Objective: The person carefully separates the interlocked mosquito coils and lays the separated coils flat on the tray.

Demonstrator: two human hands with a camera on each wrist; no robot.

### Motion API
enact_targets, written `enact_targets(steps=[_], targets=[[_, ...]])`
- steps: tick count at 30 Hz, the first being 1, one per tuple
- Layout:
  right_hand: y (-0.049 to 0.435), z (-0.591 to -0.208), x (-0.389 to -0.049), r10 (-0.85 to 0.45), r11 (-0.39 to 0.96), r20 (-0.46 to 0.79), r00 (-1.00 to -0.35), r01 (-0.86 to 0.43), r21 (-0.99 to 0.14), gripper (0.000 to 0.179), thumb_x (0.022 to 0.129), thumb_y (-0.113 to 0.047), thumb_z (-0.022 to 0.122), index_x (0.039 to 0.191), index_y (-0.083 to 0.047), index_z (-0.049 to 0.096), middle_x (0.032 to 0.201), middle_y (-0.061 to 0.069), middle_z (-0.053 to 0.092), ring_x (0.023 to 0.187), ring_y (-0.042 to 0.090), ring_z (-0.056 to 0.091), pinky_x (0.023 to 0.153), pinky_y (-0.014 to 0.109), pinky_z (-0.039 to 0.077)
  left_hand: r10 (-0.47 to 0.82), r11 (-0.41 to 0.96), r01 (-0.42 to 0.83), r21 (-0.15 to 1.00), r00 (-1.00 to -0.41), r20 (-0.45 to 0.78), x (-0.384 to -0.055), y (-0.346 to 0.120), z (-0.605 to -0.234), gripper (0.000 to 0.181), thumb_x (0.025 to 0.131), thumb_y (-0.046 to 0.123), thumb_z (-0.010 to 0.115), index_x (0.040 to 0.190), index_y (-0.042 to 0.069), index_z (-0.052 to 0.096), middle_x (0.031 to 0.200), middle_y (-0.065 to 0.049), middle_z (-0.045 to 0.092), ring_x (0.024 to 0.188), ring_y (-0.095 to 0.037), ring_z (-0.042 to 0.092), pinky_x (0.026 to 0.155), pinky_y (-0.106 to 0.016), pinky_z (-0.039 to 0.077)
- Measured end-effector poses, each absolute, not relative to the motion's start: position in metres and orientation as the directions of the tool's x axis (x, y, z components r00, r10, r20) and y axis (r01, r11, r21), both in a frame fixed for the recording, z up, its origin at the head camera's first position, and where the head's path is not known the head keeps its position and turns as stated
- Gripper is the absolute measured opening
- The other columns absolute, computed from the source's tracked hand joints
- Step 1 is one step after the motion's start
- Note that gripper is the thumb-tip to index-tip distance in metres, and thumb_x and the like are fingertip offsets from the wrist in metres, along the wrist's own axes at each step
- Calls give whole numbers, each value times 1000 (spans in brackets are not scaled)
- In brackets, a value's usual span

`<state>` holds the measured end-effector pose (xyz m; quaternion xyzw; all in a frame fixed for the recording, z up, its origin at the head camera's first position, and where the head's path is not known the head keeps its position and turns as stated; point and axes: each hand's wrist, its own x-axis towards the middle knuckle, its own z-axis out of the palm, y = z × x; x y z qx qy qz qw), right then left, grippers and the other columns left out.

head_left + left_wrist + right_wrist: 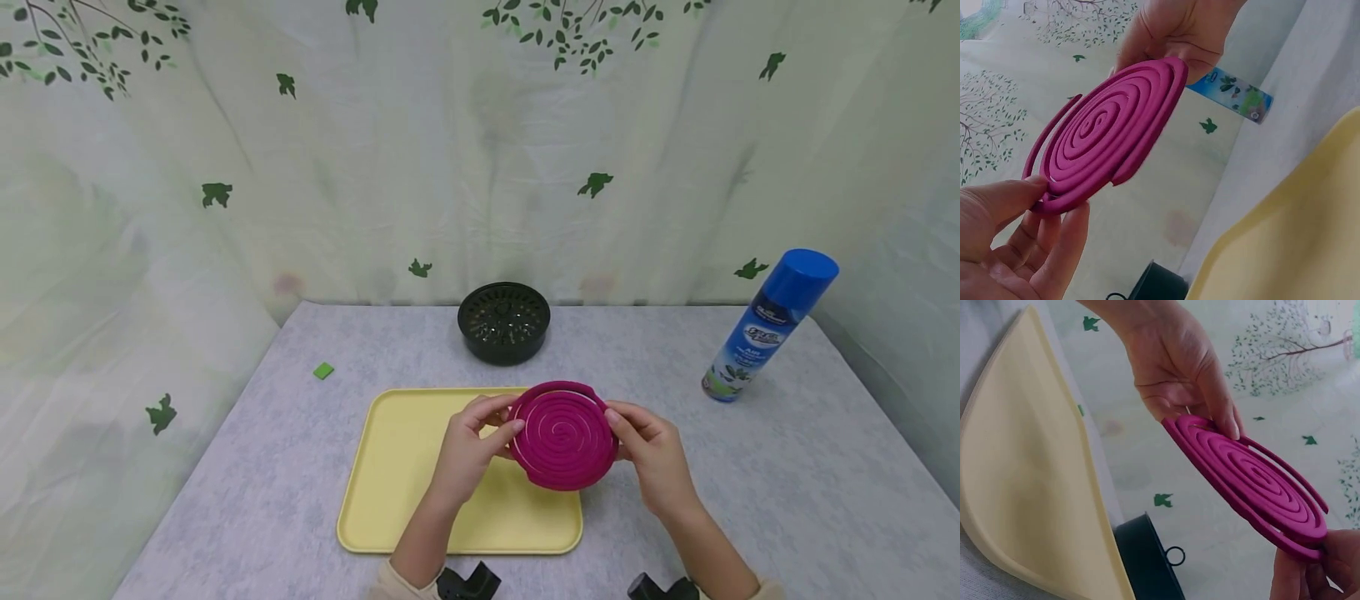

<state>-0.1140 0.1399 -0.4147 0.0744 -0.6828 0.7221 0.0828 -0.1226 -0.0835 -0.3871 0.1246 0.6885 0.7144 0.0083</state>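
A magenta mosquito coil (564,437), a flat spiral, is held tilted above the right part of the yellow tray (397,500). My left hand (468,446) pinches its left edge between thumb and fingers. At the opposite edge, my right hand (652,454) grips it the same way, thumb on top. In the left wrist view, a strand of the coil (1100,134) stands apart from the rest of the spiral along one side. The right wrist view shows the coil (1254,478) nearly edge-on between both hands.
Behind the tray stands a round black holder (504,325) with a perforated top. A blue air freshener can (765,333) stands at the right rear. Left of the holder lies a small green square (323,371). A leaf-patterned curtain (450,167) hangs behind the grey table (247,500).
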Motion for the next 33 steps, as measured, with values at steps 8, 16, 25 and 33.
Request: enact_targets(steps=[8, 16, 25, 33], targets=[[138, -416, -114, 106, 83, 259, -960, -251, -964, 20, 89, -8, 55, 104, 4, 62, 82, 5, 63, 60, 15, 55, 54, 27, 52, 200, -32, 185, 982, -961, 188, -121, -83, -384, 28, 84, 1, 61, 111, -4, 60, 90, -16, 58, 74, -15, 55, 56, -38, 53], [139, -419, -115, 93, 133, 367, -926, -354, -926, 18, 88, -2, 56, 104, 3, 63, 89, 7, 63, 64, 12, 58, 54, 26, 52, 192, -27, 168, 985, -966, 170, -121, -82, -384, 27, 85, 1, 59, 112, -5, 60, 91, -15, 57, 70, -15, 55, 57, -37, 53], [144, -414, -114, -10, -41, 131, -991, -131, -991, 30, 92, -18, 53, 110, 5, 58, 96, 5, 63, 74, 17, 59, 60, 31, 53, 202, -79, 168, 983, -962, 181, -127, -84, -400, 27, 86, 5, 59, 112, -2, 61, 97, -15, 57, 71, -14, 54, 57, -35, 53], [147, -417, -118, -93, -146, 62, -994, -48, -988, 23, 93, -20, 50, 107, -5, 62, 92, 1, 64, 75, 13, 60, 62, 28, 52, 209, -130, 178, 975, -957, 202, -132, -86, -412, 29, 86, 11, 61, 112, 0, 62, 96, -15, 55, 69, -14, 53, 53, -30, 53]])
